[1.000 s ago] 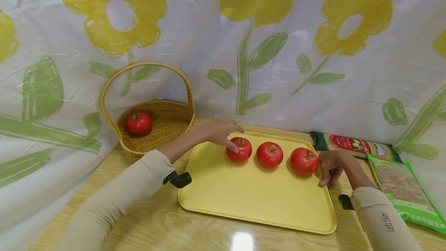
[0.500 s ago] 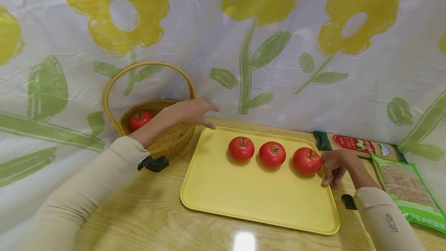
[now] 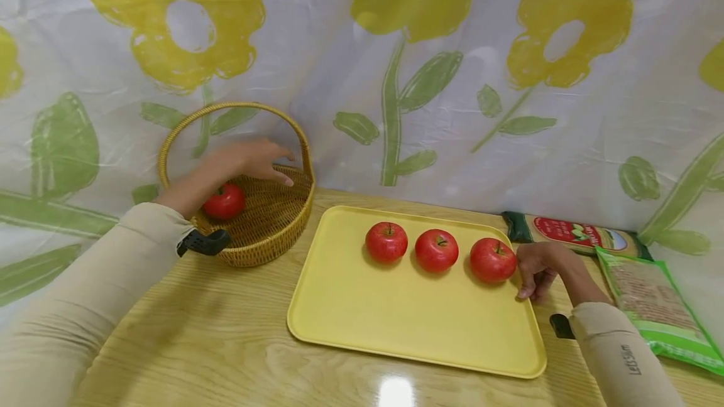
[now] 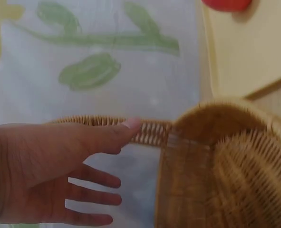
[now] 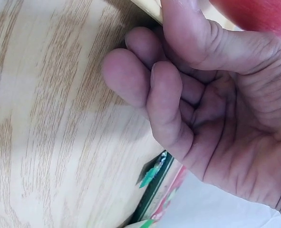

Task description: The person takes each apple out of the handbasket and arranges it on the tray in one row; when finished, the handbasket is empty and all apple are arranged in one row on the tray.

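Over the wicker basket (image 3: 266, 247) hovers my left hand (image 3: 251, 159), fingers extended and holding nothing. In the left wrist view, this hand (image 4: 50, 171) appears beside the basket's handle (image 4: 152, 133); contact is unclear. One red apple (image 3: 225, 201) lies inside the basket at its left. On the yellow tray (image 3: 407, 325) three red apples stand in a row: left (image 3: 386, 242), middle (image 3: 436, 250) and right (image 3: 493, 260). My right hand (image 3: 537, 269) pinches the tray's right rim with curled fingers, beside the right apple. The right wrist view shows these curled fingers (image 5: 166, 104) near the tray edge.
A green and red package (image 3: 577, 234) lies behind the right hand, against the flowered cloth (image 3: 317, 36). In front of it is a green-edged clear bag (image 3: 656, 300). Everything stands on a wooden table (image 3: 243, 344).
My left hand has moved left from the left apple on the tray to above the basket, with nothing in it. The right hand has stayed at the tray's rim.
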A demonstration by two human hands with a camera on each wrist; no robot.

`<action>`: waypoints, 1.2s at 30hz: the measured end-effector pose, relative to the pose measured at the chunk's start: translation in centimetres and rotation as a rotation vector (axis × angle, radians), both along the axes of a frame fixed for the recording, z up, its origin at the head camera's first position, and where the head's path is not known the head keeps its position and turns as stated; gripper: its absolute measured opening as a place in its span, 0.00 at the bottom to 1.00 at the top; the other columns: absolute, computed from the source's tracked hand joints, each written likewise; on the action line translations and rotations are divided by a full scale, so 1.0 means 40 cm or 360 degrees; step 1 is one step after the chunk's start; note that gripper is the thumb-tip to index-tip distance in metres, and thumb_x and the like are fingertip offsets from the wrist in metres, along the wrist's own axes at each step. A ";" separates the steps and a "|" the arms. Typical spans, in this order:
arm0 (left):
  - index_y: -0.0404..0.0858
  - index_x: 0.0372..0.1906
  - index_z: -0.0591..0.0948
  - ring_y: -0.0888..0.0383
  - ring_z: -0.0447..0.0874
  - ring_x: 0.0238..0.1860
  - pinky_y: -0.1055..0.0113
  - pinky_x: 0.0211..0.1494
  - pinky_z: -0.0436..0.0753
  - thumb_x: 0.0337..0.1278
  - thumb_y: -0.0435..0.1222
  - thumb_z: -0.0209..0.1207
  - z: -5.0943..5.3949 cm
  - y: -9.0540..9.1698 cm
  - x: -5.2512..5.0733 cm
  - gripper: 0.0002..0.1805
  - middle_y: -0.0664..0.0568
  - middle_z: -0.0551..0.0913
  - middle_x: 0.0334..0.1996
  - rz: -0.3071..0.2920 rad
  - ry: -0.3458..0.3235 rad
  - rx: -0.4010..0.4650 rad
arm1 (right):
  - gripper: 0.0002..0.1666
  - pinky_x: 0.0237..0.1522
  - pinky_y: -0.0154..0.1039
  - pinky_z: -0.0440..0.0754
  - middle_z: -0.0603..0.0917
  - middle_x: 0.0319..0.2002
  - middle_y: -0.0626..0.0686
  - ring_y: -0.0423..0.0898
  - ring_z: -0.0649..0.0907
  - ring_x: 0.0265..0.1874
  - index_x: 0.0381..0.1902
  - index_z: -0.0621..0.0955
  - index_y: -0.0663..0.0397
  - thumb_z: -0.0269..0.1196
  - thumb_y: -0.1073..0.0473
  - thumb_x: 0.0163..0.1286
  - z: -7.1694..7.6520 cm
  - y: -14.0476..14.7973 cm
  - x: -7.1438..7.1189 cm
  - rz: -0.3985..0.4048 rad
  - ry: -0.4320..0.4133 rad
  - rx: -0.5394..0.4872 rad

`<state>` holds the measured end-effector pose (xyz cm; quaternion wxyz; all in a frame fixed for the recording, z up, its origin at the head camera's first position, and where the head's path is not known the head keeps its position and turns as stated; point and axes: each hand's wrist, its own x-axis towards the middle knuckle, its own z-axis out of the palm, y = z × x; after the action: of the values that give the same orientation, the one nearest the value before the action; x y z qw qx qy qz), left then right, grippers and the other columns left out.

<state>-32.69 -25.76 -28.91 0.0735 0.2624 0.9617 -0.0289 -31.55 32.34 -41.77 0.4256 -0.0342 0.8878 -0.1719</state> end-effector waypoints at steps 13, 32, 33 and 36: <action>0.25 0.68 0.75 0.26 0.75 0.66 0.35 0.68 0.75 0.62 0.57 0.68 -0.091 -0.169 -0.036 0.44 0.26 0.77 0.65 0.0359 -0.0152 -0.0023 | 0.11 0.40 0.41 0.92 0.90 0.26 0.52 0.43 0.90 0.27 0.32 0.89 0.66 0.78 0.62 0.59 -0.011 0.001 -0.009 0.0010 -0.0044 -0.0088; 0.25 0.61 0.79 0.33 0.82 0.57 0.42 0.60 0.83 0.62 0.49 0.70 -0.115 -0.190 -0.021 0.34 0.29 0.81 0.56 0.0468 -0.0409 -0.0355 | 0.10 0.40 0.42 0.92 0.88 0.23 0.50 0.42 0.88 0.24 0.30 0.88 0.67 0.78 0.63 0.59 -0.016 0.017 -0.001 -0.0025 -0.0059 -0.0161; 0.25 0.59 0.80 0.35 0.83 0.55 0.43 0.58 0.84 0.61 0.48 0.70 -0.116 -0.188 -0.022 0.33 0.30 0.82 0.54 0.0464 -0.0391 -0.0338 | 0.11 0.40 0.42 0.92 0.87 0.22 0.50 0.42 0.88 0.24 0.29 0.88 0.67 0.78 0.63 0.59 -0.015 0.018 0.000 -0.0022 -0.0054 -0.0163; 0.25 0.50 0.81 0.43 0.84 0.45 0.48 0.51 0.86 0.58 0.46 0.72 -0.119 -0.181 -0.024 0.28 0.35 0.83 0.45 0.0441 -0.0323 -0.0291 | 0.10 0.39 0.42 0.92 0.86 0.22 0.50 0.43 0.88 0.23 0.29 0.88 0.67 0.78 0.63 0.59 -0.013 0.023 0.002 -0.0043 -0.0039 -0.0158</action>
<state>-33.67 -33.01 -33.67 0.1969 0.1213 0.9696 -0.0792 -31.47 33.28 -42.28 0.4317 -0.0412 0.8733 -0.2219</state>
